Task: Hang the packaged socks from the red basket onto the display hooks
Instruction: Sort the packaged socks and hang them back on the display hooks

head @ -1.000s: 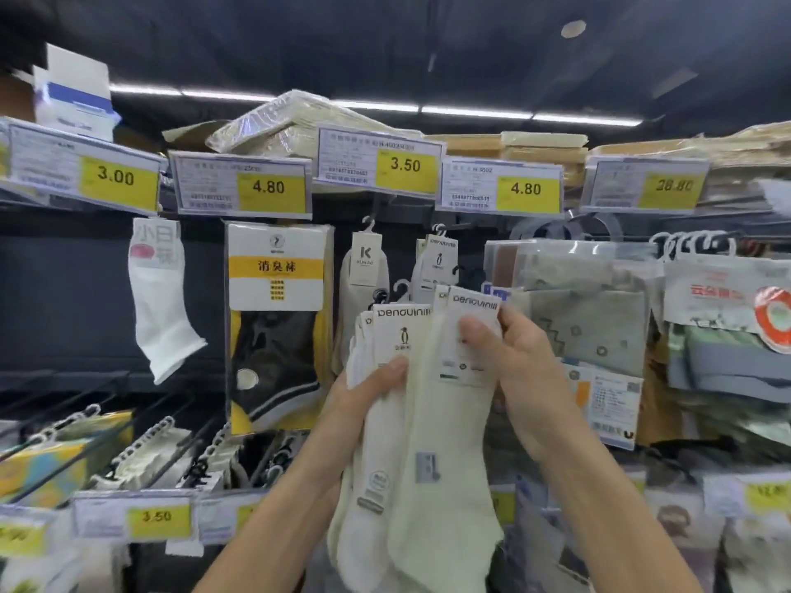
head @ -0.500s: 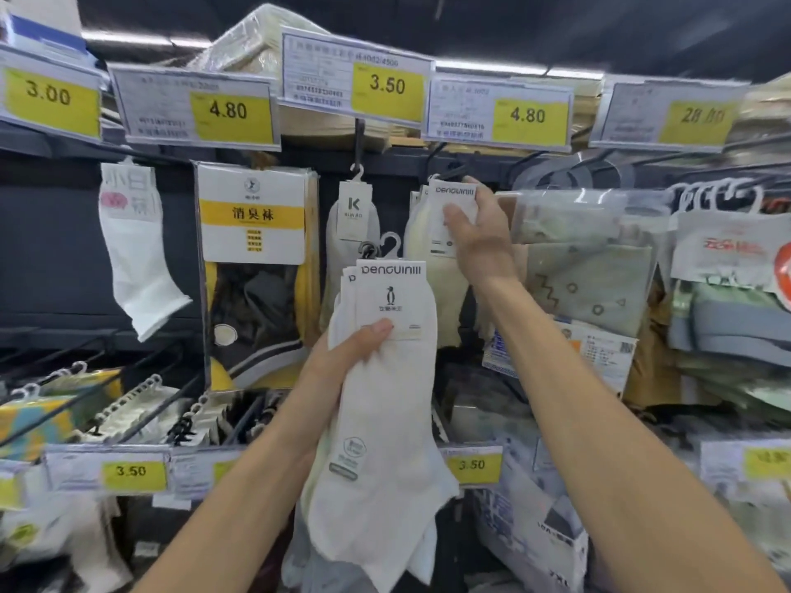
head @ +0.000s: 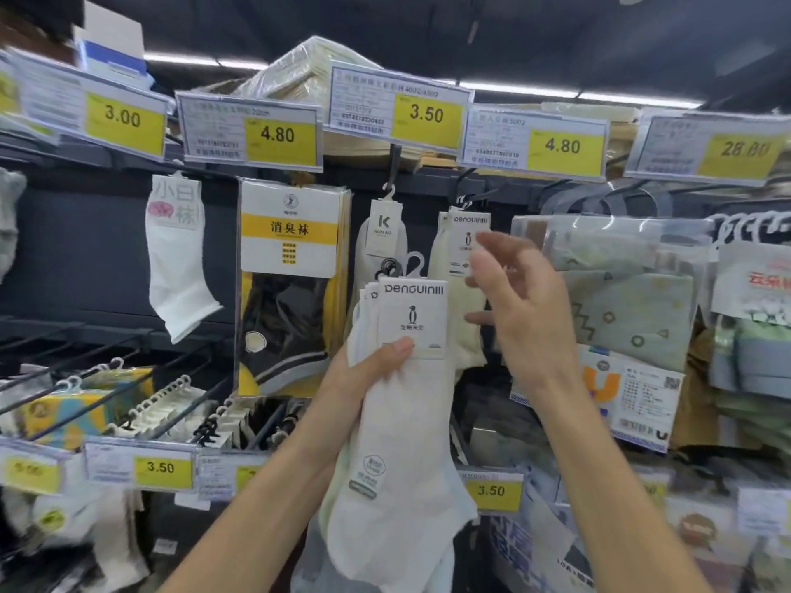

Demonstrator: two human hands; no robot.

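Note:
My left hand (head: 368,374) grips a stack of white penguin-label socks (head: 406,421) at mid-frame, thumb pressed on the front card. Their plastic hangers (head: 413,263) stick up above the cards. A cream pair with the same label (head: 464,258) hangs from the display hook (head: 468,201) under the 4.80 tag. My right hand (head: 520,306) hovers just in front and to the right of that hung pair, fingers spread and holding nothing. The red basket is out of view.
A grey "K" pair (head: 383,246) hangs to the left of the cream pair, then a yellow-black boxed pack (head: 291,288) and a white sock (head: 177,267). Clear bagged sock packs (head: 616,293) crowd the right. Price tags (head: 428,113) line the shelf above; lower hooks (head: 128,404) jut forward at left.
My right hand has let go of the cream pair, which now hangs on the hook, and has drawn back and down. My left hand still holds the stack.

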